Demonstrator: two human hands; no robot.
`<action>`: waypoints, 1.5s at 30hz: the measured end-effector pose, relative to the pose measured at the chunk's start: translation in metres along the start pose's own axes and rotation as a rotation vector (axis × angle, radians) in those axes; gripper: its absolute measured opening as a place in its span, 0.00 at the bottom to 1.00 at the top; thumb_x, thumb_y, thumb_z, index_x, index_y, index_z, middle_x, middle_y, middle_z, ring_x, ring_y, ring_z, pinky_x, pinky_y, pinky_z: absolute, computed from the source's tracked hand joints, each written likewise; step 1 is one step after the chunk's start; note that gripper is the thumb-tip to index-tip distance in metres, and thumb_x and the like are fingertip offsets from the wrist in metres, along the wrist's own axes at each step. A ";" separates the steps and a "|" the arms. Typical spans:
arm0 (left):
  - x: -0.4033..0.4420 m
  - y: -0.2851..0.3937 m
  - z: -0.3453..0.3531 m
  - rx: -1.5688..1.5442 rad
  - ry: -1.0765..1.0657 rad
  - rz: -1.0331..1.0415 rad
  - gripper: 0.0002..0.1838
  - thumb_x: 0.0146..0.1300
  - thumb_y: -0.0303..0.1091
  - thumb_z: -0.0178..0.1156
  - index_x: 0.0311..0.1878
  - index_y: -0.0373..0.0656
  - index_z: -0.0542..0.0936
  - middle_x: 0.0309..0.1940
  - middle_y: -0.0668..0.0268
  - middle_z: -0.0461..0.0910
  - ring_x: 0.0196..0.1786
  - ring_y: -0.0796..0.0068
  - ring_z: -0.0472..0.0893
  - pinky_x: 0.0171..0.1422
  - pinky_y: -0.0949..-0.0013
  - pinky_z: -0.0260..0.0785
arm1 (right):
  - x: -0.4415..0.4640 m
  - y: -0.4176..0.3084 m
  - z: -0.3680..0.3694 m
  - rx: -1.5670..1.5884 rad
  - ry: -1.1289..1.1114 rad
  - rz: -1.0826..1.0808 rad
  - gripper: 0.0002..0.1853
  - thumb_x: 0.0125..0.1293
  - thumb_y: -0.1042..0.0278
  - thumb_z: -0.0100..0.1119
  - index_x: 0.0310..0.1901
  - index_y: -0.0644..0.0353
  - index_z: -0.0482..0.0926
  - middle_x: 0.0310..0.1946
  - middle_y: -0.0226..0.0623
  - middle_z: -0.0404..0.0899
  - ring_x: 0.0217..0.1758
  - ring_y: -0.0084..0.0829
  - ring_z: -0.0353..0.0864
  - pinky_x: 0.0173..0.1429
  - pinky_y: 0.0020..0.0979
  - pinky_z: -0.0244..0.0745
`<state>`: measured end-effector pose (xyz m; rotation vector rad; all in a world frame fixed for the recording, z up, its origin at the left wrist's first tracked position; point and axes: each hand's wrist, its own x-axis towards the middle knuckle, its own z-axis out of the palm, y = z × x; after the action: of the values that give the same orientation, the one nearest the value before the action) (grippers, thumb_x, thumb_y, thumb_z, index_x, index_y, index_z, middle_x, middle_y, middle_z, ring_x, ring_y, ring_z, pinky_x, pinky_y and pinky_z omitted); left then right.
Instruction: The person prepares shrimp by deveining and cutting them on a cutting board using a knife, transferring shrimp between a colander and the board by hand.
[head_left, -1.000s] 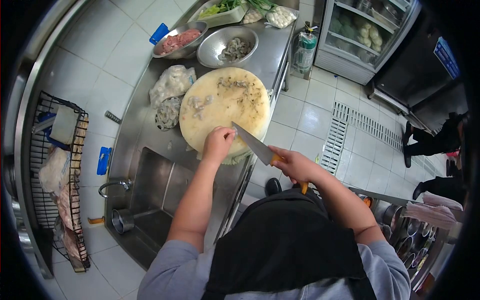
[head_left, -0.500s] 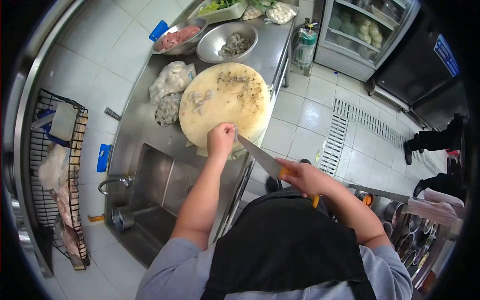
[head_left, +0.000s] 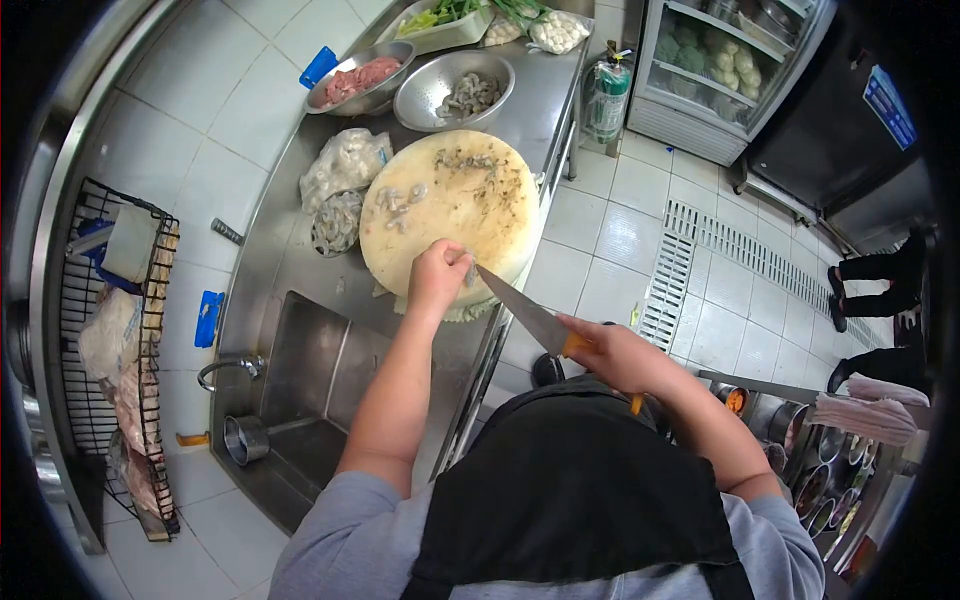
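While left hand [head_left: 438, 279] pinches shrimp [head_left: 470, 274] over board [head_left: 440, 225], knife [head_left: 522, 312] in right hand [head_left: 614, 356]

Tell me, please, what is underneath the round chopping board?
Pale green, cloth-like material peeks out below the near edge of the round chopping board; how far it extends underneath is hidden by the board.

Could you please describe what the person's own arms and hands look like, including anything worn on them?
The left hand and right hand are both bare, with no gloves, and no watch or bracelet shows at either wrist. Plain grey sleeves end around the elbows, leaving the forearms uncovered. Any rings are too small to make out.
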<state>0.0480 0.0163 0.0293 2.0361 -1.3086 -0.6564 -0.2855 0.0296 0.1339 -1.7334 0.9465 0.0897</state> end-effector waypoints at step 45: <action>0.011 -0.062 -0.027 -0.393 0.266 -0.006 0.12 0.55 0.23 0.69 0.43 0.39 0.81 0.32 0.69 0.82 0.35 0.78 0.80 0.45 0.71 0.76 | 0.024 -0.021 -0.003 -0.469 0.261 0.136 0.31 0.79 0.56 0.50 0.81 0.45 0.61 0.40 0.59 0.86 0.45 0.58 0.87 0.52 0.54 0.81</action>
<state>0.1082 0.0323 0.0016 1.7366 -0.9366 -0.5696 -0.2574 0.0161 0.1391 -2.1433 1.3131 0.1894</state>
